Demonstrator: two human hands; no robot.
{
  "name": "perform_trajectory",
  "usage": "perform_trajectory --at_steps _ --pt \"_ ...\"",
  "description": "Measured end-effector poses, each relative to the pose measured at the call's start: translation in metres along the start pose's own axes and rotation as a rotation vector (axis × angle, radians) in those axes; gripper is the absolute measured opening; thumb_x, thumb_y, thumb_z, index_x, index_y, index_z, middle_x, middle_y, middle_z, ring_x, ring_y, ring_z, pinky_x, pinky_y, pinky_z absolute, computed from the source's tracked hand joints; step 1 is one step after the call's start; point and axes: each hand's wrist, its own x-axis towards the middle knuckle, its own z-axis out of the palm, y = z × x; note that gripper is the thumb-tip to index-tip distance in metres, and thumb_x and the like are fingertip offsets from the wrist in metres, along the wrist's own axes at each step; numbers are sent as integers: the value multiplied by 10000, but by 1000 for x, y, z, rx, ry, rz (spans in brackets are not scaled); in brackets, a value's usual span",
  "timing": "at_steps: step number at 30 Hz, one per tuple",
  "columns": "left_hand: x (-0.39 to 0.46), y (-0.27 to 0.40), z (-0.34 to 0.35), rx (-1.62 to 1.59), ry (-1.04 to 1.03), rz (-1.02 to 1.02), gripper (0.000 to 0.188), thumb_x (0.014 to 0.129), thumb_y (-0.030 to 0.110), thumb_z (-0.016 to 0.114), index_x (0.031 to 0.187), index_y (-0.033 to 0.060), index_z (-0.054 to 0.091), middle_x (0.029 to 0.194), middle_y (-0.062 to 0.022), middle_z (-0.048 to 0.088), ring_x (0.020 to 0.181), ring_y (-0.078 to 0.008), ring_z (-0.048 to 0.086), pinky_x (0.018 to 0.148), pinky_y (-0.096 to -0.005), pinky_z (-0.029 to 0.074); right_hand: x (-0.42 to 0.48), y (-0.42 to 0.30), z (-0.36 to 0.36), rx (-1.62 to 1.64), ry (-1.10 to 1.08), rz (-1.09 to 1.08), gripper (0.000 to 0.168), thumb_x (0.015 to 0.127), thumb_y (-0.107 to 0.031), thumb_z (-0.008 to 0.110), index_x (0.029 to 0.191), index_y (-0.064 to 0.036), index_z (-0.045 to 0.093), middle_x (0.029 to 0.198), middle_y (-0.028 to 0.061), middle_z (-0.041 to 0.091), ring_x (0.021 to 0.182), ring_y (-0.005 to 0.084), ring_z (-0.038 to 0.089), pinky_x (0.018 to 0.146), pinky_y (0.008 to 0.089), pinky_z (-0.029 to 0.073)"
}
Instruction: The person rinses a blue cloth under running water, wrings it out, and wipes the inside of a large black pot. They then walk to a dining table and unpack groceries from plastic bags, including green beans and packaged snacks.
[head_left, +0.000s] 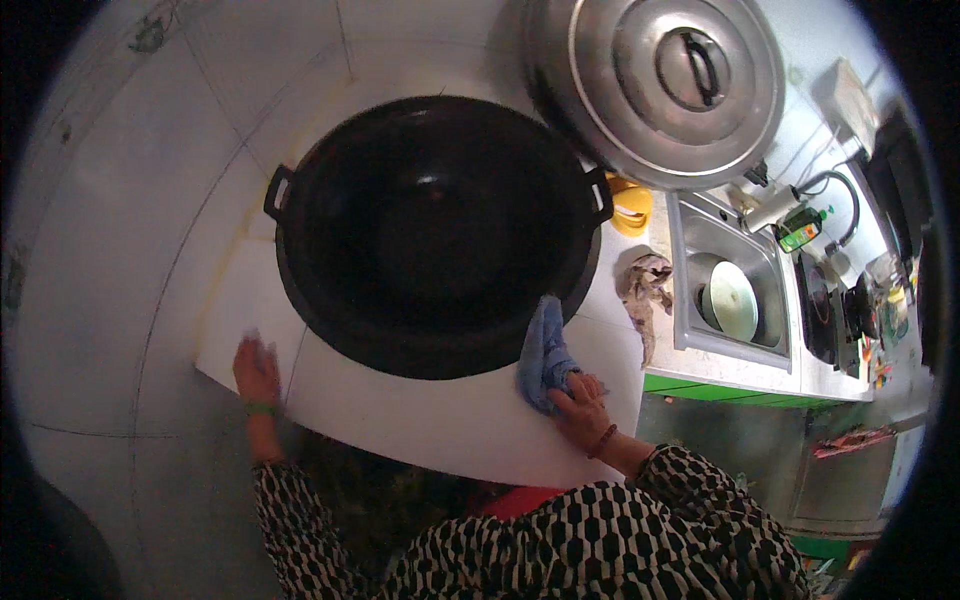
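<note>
In the head view a large black wok (420, 247) with two side handles is set into the white tiled counter (442, 427). My right hand (581, 409) grips a blue cloth (547, 360), whose upper end reaches the wok's front right rim. Slightly blurred, my left hand (257, 371) is over the counter's left front corner with its fingers spread and nothing seen in it. A big round metal lid (630, 127) with a black handle leans behind the wok on the right.
Right of the wok are a yellow object (632, 206) and a crumpled, stained rag (646, 289). Beyond them, a metal sink (679, 277) holds a pale bowl (733, 300). A green bottle (801, 231) stands behind the sink, near a curved faucet (853, 202).
</note>
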Motion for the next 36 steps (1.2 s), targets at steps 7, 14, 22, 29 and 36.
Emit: perform_trajectory --at_steps 7,14,22,29,36 --pt "-102 235 -9 -530 -241 197 308 741 95 591 1043 48 551 1045 -137 562 1007 -324 502 870 -405 403 -2 4 -11 145 52 -7 437 581 -117 650 1004 -111 542 1120 190 433 1055 389 417 932 526 302" --pt "-190 378 26 -321 -266 190 415 689 119 596 1086 48 501 1096 -146 524 1046 -329 461 926 -423 330 -16 24 -17 978 219 300 288 756 -104 576 1042 -82 544 1093 143 496 1026 292 479 880 389 394" --pt "-224 374 93 -288 -272 187 539 690 156 585 1192 29 437 1174 -167 474 1096 -352 422 948 -475 291 -154 126 -161 1986 170 563 425 822 -232 529 1164 12 472 1127 126 549 1019 220 543 893 346 421" --pt "-221 387 92 13 -234 377 501 714 145 539 1193 27 452 1207 -180 457 1124 -358 399 972 -467 266 -244 195 -157 2162 308 651 493 793 -214 575 1215 -3 430 1189 136 506 1086 271 508 904 389 420" --pt "-222 388 97 10 -200 439 502 754 144 509 1233 26 415 1222 -184 448 1141 -363 386 984 -461 259 -259 213 -182 2148 564 661 591 721 -75 532 1287 -55 362 1254 129 455 1168 284 431 985 419 335"
